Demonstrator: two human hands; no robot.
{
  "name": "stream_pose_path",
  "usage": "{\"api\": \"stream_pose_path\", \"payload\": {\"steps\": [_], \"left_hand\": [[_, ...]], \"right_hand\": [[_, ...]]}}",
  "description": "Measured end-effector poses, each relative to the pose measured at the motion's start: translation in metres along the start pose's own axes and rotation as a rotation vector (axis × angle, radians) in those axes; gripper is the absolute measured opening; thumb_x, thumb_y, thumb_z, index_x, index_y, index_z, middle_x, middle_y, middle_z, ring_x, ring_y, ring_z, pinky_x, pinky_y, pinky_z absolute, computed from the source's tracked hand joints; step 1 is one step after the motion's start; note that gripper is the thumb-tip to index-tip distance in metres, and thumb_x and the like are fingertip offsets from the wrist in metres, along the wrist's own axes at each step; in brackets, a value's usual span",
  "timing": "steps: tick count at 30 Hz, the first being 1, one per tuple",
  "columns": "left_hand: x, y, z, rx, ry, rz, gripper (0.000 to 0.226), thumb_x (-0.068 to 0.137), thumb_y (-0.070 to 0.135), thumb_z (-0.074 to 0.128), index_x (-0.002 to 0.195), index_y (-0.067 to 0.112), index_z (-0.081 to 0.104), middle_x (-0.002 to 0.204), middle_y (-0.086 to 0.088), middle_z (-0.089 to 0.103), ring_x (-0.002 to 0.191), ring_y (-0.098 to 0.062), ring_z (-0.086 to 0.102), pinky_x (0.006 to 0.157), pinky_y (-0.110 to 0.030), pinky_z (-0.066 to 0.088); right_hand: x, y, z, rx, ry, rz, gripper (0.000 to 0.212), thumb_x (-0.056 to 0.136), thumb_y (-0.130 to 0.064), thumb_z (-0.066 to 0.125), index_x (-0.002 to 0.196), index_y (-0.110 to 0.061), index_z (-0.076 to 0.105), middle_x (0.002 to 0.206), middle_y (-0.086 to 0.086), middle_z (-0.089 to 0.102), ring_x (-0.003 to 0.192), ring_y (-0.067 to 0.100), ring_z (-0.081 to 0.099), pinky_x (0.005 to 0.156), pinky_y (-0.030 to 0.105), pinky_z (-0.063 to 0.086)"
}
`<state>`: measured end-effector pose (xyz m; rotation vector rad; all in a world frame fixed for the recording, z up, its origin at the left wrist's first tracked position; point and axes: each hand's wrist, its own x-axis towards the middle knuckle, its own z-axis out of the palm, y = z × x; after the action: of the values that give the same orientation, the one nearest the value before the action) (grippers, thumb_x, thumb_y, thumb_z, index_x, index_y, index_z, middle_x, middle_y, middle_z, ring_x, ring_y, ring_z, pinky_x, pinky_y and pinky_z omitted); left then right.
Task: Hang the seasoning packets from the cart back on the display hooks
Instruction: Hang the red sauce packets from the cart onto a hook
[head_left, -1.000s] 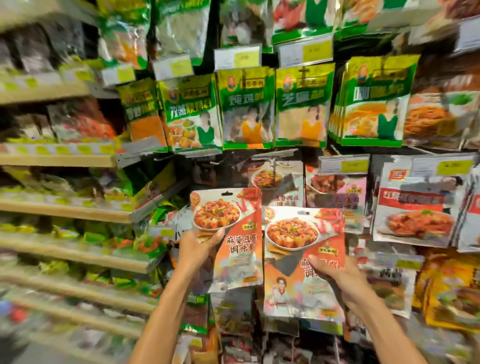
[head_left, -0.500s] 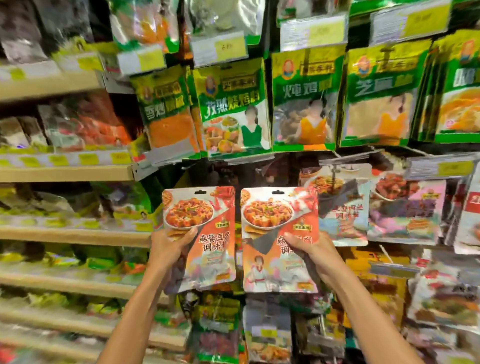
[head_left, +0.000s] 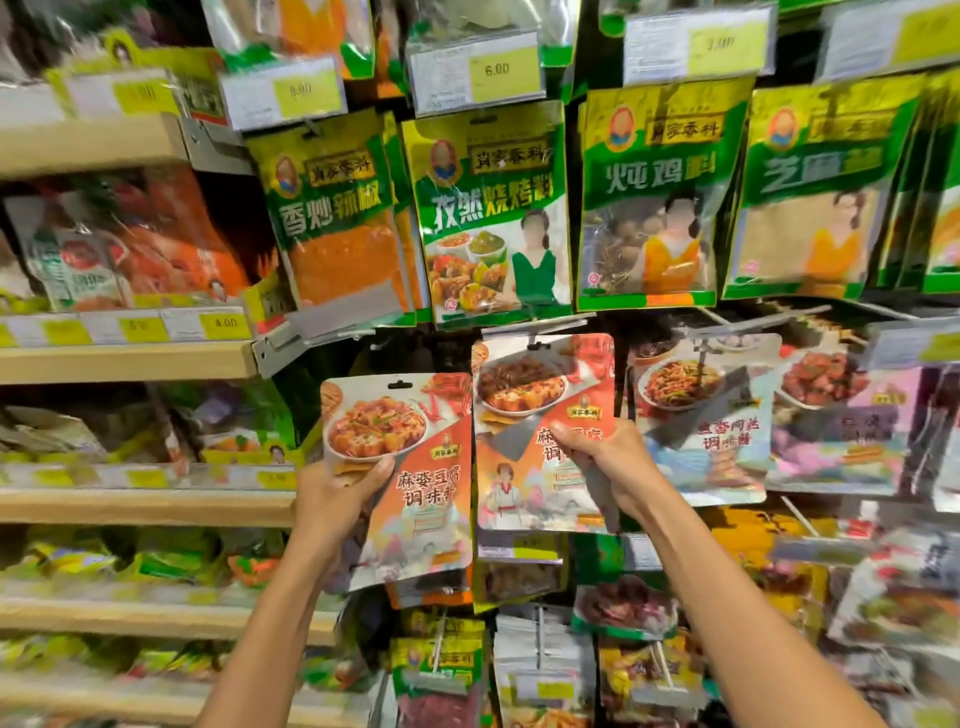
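Left hand (head_left: 332, 496) grips one orange packet (head_left: 410, 467) low, right hand (head_left: 605, 462) holds second packet (head_left: 540, 410) up at display hook (head_left: 535, 332), green packets (head_left: 491, 208) hanging above.

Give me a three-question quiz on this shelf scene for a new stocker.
1. True or false: the left hand grips an orange plastic seasoning packet picturing a tofu dish, and the right hand grips a matching orange packet.
2. Multiple choice: which packet is held higher against the display? A) the left hand's B) the right hand's C) both level
3. Fill in: the yellow price label above the green foil pouch picturing a woman in green reads ____.

Key: 1 true; 2 B; 3 6.00
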<state>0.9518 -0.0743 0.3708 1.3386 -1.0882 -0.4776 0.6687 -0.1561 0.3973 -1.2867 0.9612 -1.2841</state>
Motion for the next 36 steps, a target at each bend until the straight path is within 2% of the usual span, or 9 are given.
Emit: {"api": "stream_pose_path", "payload": {"steps": [10,15,18,22,26,29,31,33,36], "left_hand": [[-0.002,0.001,0.003,-0.065,-0.019,-0.014,0.034,0.074,0.019,0.078,0.105,0.012,0.069,0.099,-0.006,0.073,0.096,-0.025,0.068,0.089,-0.050,0.052],[-0.003,0.001,0.002,-0.084,-0.025,-0.030,0.028,0.075,0.019,0.078,0.101,0.022,0.068,0.101,-0.005,0.073,0.096,-0.027,0.068,0.088,-0.052,0.052],[-0.004,0.004,0.004,-0.091,-0.014,-0.016,0.025,0.076,0.017,0.077,0.096,0.027,0.067,0.097,-0.004,0.073,0.093,-0.026,0.069,0.083,-0.046,0.055],[-0.003,0.012,0.012,-0.122,-0.007,-0.012,0.021,0.076,0.013,0.076,0.084,0.030,0.068,0.079,0.009,0.075,0.076,-0.010,0.071,0.060,-0.022,0.055],[-0.001,0.021,0.021,-0.117,-0.001,-0.020,0.015,0.076,0.014,0.076,0.088,0.020,0.068,0.068,0.011,0.073,0.058,-0.001,0.065,0.048,-0.015,0.048],[-0.002,0.023,0.025,-0.124,-0.011,-0.036,0.010,0.075,0.017,0.077,0.080,0.012,0.069,0.057,0.001,0.067,0.047,-0.011,0.055,0.042,-0.020,0.042],[-0.005,0.024,0.027,-0.135,-0.031,-0.035,0.007,0.076,0.017,0.077,0.074,0.014,0.071,0.058,-0.004,0.066,0.049,-0.016,0.055,0.042,-0.023,0.043],[-0.009,0.025,0.029,-0.142,-0.057,-0.020,0.011,0.076,0.014,0.076,0.071,0.023,0.072,0.063,0.000,0.070,0.055,-0.017,0.059,0.045,-0.022,0.048],[-0.017,0.028,0.035,-0.162,-0.136,0.001,0.016,0.077,0.011,0.075,0.082,0.026,0.072,0.077,0.005,0.075,0.068,-0.011,0.068,0.057,-0.019,0.054]], "right_hand": [[0.012,0.006,0.002,0.053,-0.032,0.086,0.017,0.079,-0.007,0.074,0.068,-0.010,0.062,0.050,-0.008,0.063,0.042,0.000,0.054,0.042,0.011,0.040],[0.014,0.011,0.000,0.150,-0.071,0.181,0.006,0.081,-0.007,0.071,0.085,-0.005,0.066,0.073,0.004,0.074,0.068,0.014,0.070,0.058,0.023,0.054],[0.019,0.012,-0.003,0.182,-0.057,0.241,0.010,0.082,-0.007,0.070,0.091,-0.004,0.065,0.081,0.009,0.074,0.077,0.022,0.070,0.070,0.034,0.055],[0.030,0.009,0.001,0.085,-0.022,0.253,0.004,0.084,-0.005,0.068,0.086,-0.005,0.064,0.081,0.009,0.073,0.076,0.021,0.069,0.069,0.031,0.054],[0.049,0.012,0.007,-0.074,0.133,0.199,0.008,0.086,-0.003,0.065,0.079,-0.007,0.062,0.077,0.008,0.064,0.072,0.020,0.058,0.064,0.029,0.047],[0.056,0.012,0.012,-0.119,0.198,0.176,0.013,0.088,-0.009,0.065,0.097,-0.001,0.065,0.094,0.012,0.066,0.085,0.023,0.058,0.070,0.029,0.043],[0.053,0.013,0.014,-0.155,0.174,0.162,0.023,0.090,-0.010,0.063,0.109,0.002,0.063,0.106,0.016,0.066,0.095,0.026,0.061,0.072,0.029,0.045],[0.034,0.018,0.017,-0.236,0.183,0.100,0.036,0.091,-0.012,0.060,0.125,-0.001,0.054,0.123,0.015,0.061,0.114,0.028,0.057,0.089,0.033,0.047],[-0.016,0.031,0.023,-0.365,0.368,-0.148,0.047,0.092,-0.026,0.061,0.133,-0.014,0.043,0.130,0.002,0.053,0.121,0.018,0.051,0.096,0.028,0.040]]}}
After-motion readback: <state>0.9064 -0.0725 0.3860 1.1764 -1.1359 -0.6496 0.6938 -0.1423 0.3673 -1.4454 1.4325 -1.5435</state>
